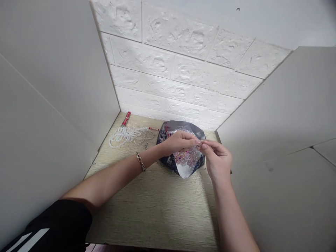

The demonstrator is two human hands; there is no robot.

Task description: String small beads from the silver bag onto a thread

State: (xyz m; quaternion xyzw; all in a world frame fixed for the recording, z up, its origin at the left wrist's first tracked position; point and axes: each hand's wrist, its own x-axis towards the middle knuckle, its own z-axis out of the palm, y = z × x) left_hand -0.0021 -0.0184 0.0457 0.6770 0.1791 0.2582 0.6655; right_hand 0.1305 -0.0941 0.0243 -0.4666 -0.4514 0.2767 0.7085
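My left hand (178,141) and my right hand (216,157) meet fingertip to fingertip above a dark blue foil bag (168,131) that lies open on the wooden table (157,203). Both hands are closed in a pinch on something too small to name. Inside the bag's silver lining lies a heap of small pink and mixed-colour beads (185,159). A chain bracelet (141,161) is on my left wrist. Thin clear thread (198,182) trails on the table below the bag.
A pile of white bead strings (126,135) lies at the table's back left, with a red tube (126,118) behind it and a small red piece (153,129) beside it. White panels enclose the table at left and right; a white brick-pattern wall stands behind.
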